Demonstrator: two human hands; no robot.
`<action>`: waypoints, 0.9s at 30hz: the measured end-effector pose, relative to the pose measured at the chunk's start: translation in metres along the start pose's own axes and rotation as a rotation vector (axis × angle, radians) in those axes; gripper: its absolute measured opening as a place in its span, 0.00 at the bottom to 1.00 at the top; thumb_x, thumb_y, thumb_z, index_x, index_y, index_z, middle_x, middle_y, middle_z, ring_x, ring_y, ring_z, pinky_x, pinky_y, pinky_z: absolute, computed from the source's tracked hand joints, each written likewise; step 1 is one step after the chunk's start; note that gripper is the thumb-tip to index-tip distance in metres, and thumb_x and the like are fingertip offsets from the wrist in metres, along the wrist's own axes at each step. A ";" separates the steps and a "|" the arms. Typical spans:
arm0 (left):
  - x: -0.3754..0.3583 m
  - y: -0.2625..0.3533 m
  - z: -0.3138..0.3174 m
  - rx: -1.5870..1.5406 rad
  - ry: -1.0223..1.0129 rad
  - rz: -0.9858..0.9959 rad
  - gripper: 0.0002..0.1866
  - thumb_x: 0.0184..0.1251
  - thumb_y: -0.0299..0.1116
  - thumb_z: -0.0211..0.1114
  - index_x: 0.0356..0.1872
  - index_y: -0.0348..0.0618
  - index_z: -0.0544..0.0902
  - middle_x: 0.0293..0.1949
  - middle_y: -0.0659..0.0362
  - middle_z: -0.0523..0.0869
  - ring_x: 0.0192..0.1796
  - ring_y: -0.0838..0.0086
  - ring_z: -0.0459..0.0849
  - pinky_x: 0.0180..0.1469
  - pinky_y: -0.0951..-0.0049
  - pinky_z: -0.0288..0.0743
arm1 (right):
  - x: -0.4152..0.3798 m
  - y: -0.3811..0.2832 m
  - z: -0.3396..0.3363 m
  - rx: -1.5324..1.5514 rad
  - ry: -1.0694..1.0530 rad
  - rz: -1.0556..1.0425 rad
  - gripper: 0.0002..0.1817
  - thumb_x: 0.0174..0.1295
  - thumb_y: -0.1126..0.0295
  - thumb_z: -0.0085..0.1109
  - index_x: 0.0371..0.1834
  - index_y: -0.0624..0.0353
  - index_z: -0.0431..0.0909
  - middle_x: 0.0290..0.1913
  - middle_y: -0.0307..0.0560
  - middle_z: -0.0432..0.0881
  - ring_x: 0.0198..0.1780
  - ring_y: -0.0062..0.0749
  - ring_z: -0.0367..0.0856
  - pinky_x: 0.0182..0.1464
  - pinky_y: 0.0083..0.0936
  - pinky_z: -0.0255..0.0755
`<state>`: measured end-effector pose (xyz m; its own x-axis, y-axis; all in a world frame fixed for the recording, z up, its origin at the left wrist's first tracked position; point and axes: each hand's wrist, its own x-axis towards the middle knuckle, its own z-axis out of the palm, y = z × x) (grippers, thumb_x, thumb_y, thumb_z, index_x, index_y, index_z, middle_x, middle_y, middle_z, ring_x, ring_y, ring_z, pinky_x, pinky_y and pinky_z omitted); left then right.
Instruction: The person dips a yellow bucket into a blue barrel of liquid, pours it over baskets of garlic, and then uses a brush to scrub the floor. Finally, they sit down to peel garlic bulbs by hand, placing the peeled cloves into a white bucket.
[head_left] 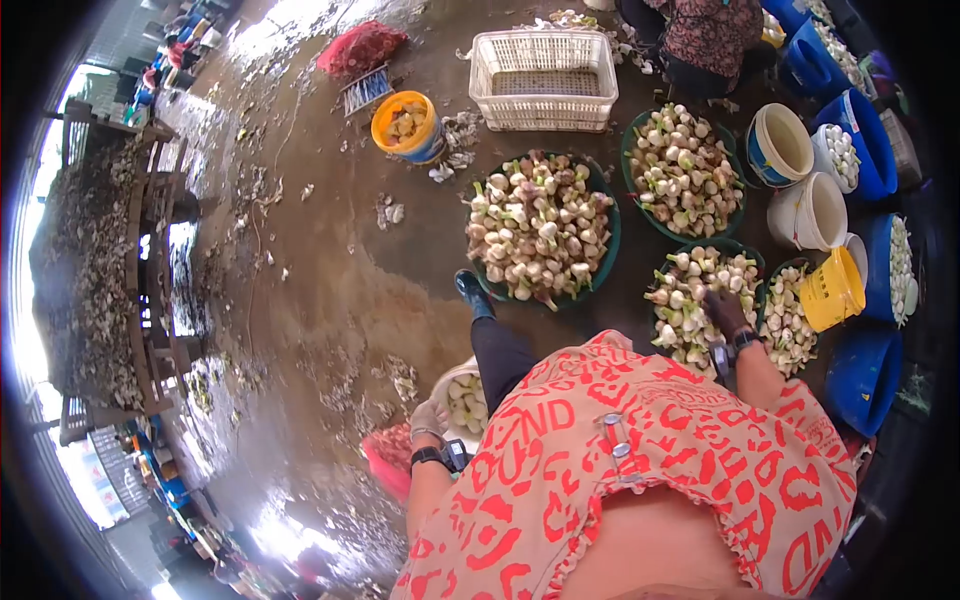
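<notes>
My right hand (725, 312), in a dark glove, reaches down into a green basin of garlic bulbs (692, 290). Its fingers are at the bulbs and mostly hidden. Low on the left, my left hand (430, 417), in a pale glove, is at the rim of a white bucket (450, 378) holding pale, peeled-looking bulbs (467, 402). Its fingers look curled; I cannot tell what is in them. A red mesh bag (390, 447) lies beside that bucket. Each wrist carries a dark strap with a small device.
Two more green basins of garlic (540, 228) (685, 172) stand ahead. Beyond them is a white plastic crate (543, 82), with a yellow-blue bucket (408, 126) to its left. Buckets and blue tubs (862, 380) line the right. A person (705, 40) crouches at the top. The floor (300, 250) is wet and littered.
</notes>
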<state>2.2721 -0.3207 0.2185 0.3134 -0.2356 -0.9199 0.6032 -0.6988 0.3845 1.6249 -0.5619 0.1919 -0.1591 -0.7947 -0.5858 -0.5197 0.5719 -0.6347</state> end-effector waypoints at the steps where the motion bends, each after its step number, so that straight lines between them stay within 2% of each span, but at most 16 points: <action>1: 0.006 0.030 0.010 0.023 0.103 -0.041 0.08 0.59 0.34 0.57 0.23 0.53 0.70 0.18 0.67 0.68 0.15 0.78 0.66 0.14 0.77 0.56 | -0.009 0.007 0.004 0.012 0.041 0.066 0.16 0.59 0.58 0.53 0.32 0.62 0.79 0.23 0.46 0.78 0.22 0.32 0.75 0.28 0.30 0.69; 4: 0.053 0.123 -0.002 0.048 0.028 -0.080 0.11 0.61 0.37 0.58 0.20 0.55 0.69 0.17 0.67 0.68 0.15 0.77 0.67 0.14 0.76 0.55 | -0.031 0.098 0.018 -0.454 0.068 -0.104 0.21 0.61 0.52 0.48 0.27 0.60 0.77 0.19 0.42 0.77 0.18 0.30 0.75 0.24 0.30 0.68; 7: 0.090 0.221 0.003 0.151 0.064 0.121 0.11 0.64 0.39 0.55 0.22 0.53 0.71 0.15 0.67 0.66 0.14 0.78 0.64 0.13 0.76 0.54 | -0.075 0.084 0.074 -0.602 -0.059 0.063 0.20 0.61 0.53 0.47 0.26 0.58 0.76 0.21 0.48 0.79 0.22 0.36 0.80 0.26 0.33 0.71; 8: 0.098 0.255 0.010 0.200 0.119 0.227 0.11 0.67 0.40 0.54 0.24 0.52 0.71 0.14 0.69 0.64 0.13 0.79 0.61 0.13 0.76 0.54 | -0.079 0.082 0.098 -0.596 0.000 0.044 0.17 0.60 0.55 0.49 0.27 0.58 0.76 0.22 0.50 0.79 0.23 0.39 0.81 0.27 0.35 0.72; 9: 0.099 0.290 0.012 0.336 0.104 0.317 0.10 0.66 0.39 0.55 0.25 0.50 0.71 0.16 0.68 0.65 0.14 0.79 0.63 0.14 0.76 0.55 | -0.104 -0.005 0.114 -0.865 -0.042 -0.199 0.11 0.50 0.66 0.62 0.35 0.56 0.77 0.29 0.53 0.82 0.28 0.48 0.81 0.33 0.39 0.75; 10: 0.096 0.321 0.010 0.482 0.092 0.402 0.09 0.65 0.38 0.56 0.26 0.49 0.72 0.17 0.68 0.67 0.15 0.80 0.65 0.14 0.75 0.57 | -0.106 -0.028 0.142 -0.349 -0.019 -0.035 0.13 0.51 0.64 0.62 0.38 0.57 0.77 0.29 0.52 0.81 0.31 0.44 0.81 0.35 0.38 0.75; 11: 0.102 0.346 0.004 0.506 0.097 0.392 0.09 0.65 0.38 0.56 0.26 0.49 0.72 0.17 0.68 0.67 0.15 0.80 0.65 0.14 0.75 0.57 | -0.107 -0.067 0.167 -0.272 -0.034 -0.010 0.12 0.54 0.62 0.60 0.38 0.57 0.77 0.28 0.51 0.81 0.30 0.42 0.81 0.35 0.36 0.74; 13: 0.114 0.395 -0.003 0.474 -0.054 0.394 0.14 0.60 0.37 0.62 0.46 0.47 0.80 0.29 0.66 0.79 0.27 0.78 0.77 0.23 0.79 0.68 | -0.101 -0.101 0.212 -0.167 -0.041 0.030 0.12 0.57 0.61 0.58 0.38 0.57 0.78 0.27 0.50 0.80 0.30 0.39 0.81 0.36 0.35 0.74; 16: 0.085 0.428 0.021 0.565 0.092 0.418 0.12 0.60 0.35 0.62 0.45 0.47 0.80 0.29 0.67 0.79 0.29 0.77 0.78 0.27 0.77 0.70 | -0.064 -0.129 0.254 -0.187 0.004 -0.306 0.14 0.61 0.58 0.53 0.35 0.58 0.79 0.25 0.47 0.80 0.27 0.34 0.80 0.32 0.30 0.72; 18: 0.158 0.411 -0.030 0.614 -0.064 0.648 0.07 0.60 0.35 0.61 0.37 0.47 0.79 0.26 0.66 0.78 0.25 0.79 0.76 0.24 0.77 0.68 | -0.053 -0.229 0.252 0.040 -0.122 -0.006 0.14 0.62 0.61 0.56 0.33 0.64 0.77 0.25 0.41 0.79 0.26 0.21 0.75 0.31 0.26 0.72; 19: 0.186 0.408 -0.051 0.676 -0.223 0.888 0.05 0.60 0.35 0.60 0.29 0.47 0.79 0.24 0.64 0.77 0.22 0.80 0.74 0.20 0.78 0.66 | -0.027 -0.228 0.251 0.043 -0.126 -0.022 0.14 0.62 0.61 0.56 0.33 0.64 0.77 0.25 0.41 0.79 0.26 0.21 0.75 0.31 0.26 0.72; 20: 0.177 0.407 -0.058 0.984 -0.100 0.911 0.06 0.60 0.37 0.62 0.31 0.46 0.80 0.24 0.63 0.78 0.25 0.81 0.76 0.22 0.78 0.68 | -0.013 -0.216 0.257 0.123 -0.045 -0.003 0.14 0.62 0.61 0.56 0.32 0.63 0.77 0.24 0.41 0.79 0.25 0.22 0.76 0.30 0.25 0.71; 22: 0.148 0.395 -0.059 0.926 -0.165 0.994 0.08 0.61 0.39 0.60 0.28 0.48 0.80 0.20 0.64 0.77 0.23 0.79 0.75 0.21 0.77 0.67 | -0.012 -0.212 0.281 0.453 0.139 0.169 0.15 0.60 0.58 0.57 0.29 0.62 0.79 0.23 0.42 0.79 0.25 0.27 0.77 0.29 0.26 0.70; 24: 0.164 0.400 -0.088 0.973 0.108 0.638 0.10 0.65 0.39 0.57 0.23 0.52 0.77 0.17 0.64 0.73 0.19 0.76 0.72 0.19 0.74 0.65 | -0.002 -0.110 0.304 -0.203 0.249 -0.201 0.16 0.58 0.57 0.57 0.29 0.60 0.79 0.22 0.44 0.79 0.26 0.33 0.78 0.30 0.32 0.71; 26: 0.190 0.433 -0.128 0.418 -0.031 -0.056 0.12 0.67 0.39 0.54 0.23 0.53 0.76 0.16 0.65 0.72 0.18 0.74 0.71 0.17 0.72 0.62 | -0.037 -0.117 0.305 -1.018 0.162 -0.385 0.12 0.56 0.59 0.57 0.28 0.56 0.79 0.25 0.46 0.79 0.28 0.39 0.79 0.31 0.38 0.70; 27: 0.188 0.454 -0.132 0.387 -0.019 -0.104 0.14 0.67 0.41 0.53 0.20 0.55 0.71 0.14 0.67 0.68 0.15 0.75 0.67 0.15 0.72 0.58 | -0.049 -0.143 0.305 -1.028 -0.029 -0.230 0.11 0.52 0.58 0.61 0.30 0.54 0.79 0.31 0.48 0.81 0.34 0.42 0.79 0.34 0.39 0.71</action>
<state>2.7013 -0.5928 0.2303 0.2492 -0.1604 -0.9551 0.3091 -0.9214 0.2354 1.9631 -0.5424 0.1577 0.0470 -0.8494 -0.5256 -0.9987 -0.0509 -0.0070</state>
